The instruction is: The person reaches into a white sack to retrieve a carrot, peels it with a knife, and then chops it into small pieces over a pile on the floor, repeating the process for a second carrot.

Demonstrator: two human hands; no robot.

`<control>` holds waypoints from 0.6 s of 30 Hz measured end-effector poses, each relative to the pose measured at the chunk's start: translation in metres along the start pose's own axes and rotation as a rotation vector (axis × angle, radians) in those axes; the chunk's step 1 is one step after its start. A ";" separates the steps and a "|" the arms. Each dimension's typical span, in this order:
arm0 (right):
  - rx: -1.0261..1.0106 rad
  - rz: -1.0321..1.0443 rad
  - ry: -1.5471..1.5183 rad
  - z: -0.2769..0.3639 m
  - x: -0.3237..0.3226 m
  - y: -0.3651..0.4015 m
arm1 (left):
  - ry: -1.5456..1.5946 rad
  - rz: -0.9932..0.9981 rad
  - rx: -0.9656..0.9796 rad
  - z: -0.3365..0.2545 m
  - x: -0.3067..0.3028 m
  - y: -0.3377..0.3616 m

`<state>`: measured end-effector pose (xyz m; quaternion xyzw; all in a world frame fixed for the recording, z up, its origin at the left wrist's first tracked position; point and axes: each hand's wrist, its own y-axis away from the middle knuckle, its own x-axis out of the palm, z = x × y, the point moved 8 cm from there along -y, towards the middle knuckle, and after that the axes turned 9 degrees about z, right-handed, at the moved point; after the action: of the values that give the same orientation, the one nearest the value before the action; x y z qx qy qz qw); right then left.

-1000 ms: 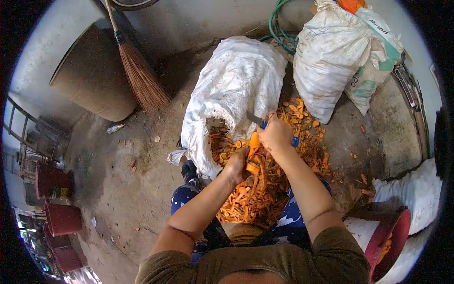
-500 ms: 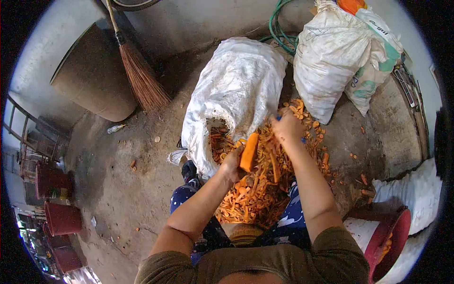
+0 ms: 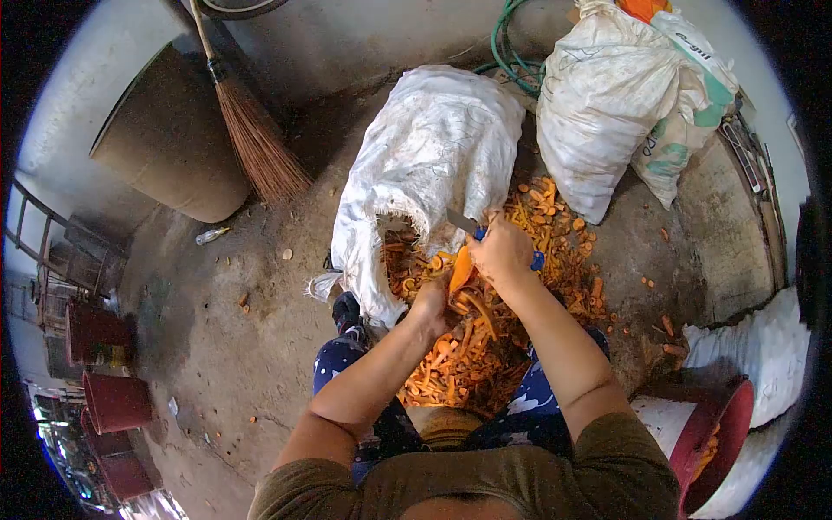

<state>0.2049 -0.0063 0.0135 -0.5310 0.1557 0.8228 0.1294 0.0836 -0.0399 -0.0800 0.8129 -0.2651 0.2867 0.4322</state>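
Note:
My left hand (image 3: 431, 305) grips an orange carrot (image 3: 460, 268) from below, holding it up over a heap of orange peelings (image 3: 459, 355) on the ground. Just above it, my right hand (image 3: 500, 250) is closed on a blue-handled knife (image 3: 471, 225), whose blade points up and left and lies against the carrot. A strip of peel hangs from the carrot. An open white sack (image 3: 425, 173) lies just beyond my hands, with carrots showing in its mouth.
A second full white sack (image 3: 624, 104) stands at the back right. A broom (image 3: 251, 130) leans by a brown drum (image 3: 165, 139) at the left. A red bucket (image 3: 715, 433) with carrot pieces sits at the lower right. Red pots (image 3: 108, 373) stand at the far left.
My right hand swung out to the upper right with the knife, stripping a peel, and has come back onto the carrot. The left hand has kept the carrot in place.

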 end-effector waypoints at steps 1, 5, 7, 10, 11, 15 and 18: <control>-0.005 -0.028 -0.023 -0.001 -0.002 0.001 | 0.029 -0.008 -0.018 0.001 -0.002 -0.001; 0.034 -0.028 0.001 -0.007 -0.001 -0.001 | 0.015 -0.030 -0.045 0.003 0.000 -0.001; 0.051 -0.031 -0.033 -0.012 0.001 -0.004 | -0.006 -0.041 -0.052 0.000 0.008 0.004; 0.069 -0.043 -0.063 -0.020 0.007 -0.011 | -0.027 -0.010 -0.057 0.000 0.004 -0.004; 0.071 -0.047 -0.061 -0.021 0.008 -0.013 | -0.027 0.027 -0.060 0.001 0.003 -0.008; 0.043 -0.031 -0.073 -0.020 0.009 -0.013 | 0.010 0.020 -0.049 -0.001 0.008 -0.002; -0.109 -0.092 -0.082 -0.010 0.003 -0.009 | -0.050 -0.089 -0.046 0.004 -0.017 -0.013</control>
<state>0.2154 -0.0021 0.0063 -0.5098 0.0805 0.8443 0.1442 0.0813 -0.0336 -0.1012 0.8206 -0.2461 0.2406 0.4562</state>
